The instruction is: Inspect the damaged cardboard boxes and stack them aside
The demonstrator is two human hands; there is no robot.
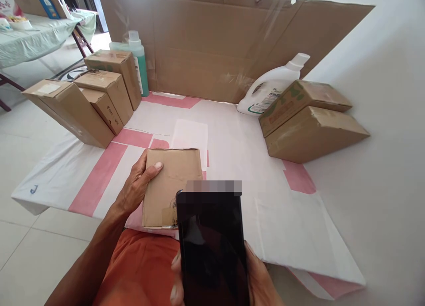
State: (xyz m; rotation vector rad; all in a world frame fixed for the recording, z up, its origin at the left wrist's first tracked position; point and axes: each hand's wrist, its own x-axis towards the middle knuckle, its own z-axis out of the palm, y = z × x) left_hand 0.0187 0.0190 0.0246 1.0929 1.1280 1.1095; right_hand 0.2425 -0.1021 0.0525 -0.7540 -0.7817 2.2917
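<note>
A small flat cardboard box (172, 177) lies at the near edge of the cloth-covered table, a strip of tape at its lower end. My left hand (137, 182) grips its left side, thumb on the top face and the other fingers out of sight. In front of my body, my right hand (257, 273) holds a black smartphone (214, 253) upright, fingers wrapped round both its edges. The phone's dark screen faces me and hides the box's lower right corner. A blurred patch covers the phone's top.
Several cardboard boxes (109, 82) and a green liquid bottle (141, 67) stand at the left. Two stacked boxes (312, 135) and a white detergent jug (272, 87) are at the right. A large cardboard sheet (206, 45) closes the back; a wall (392, 120) rises on the right.
</note>
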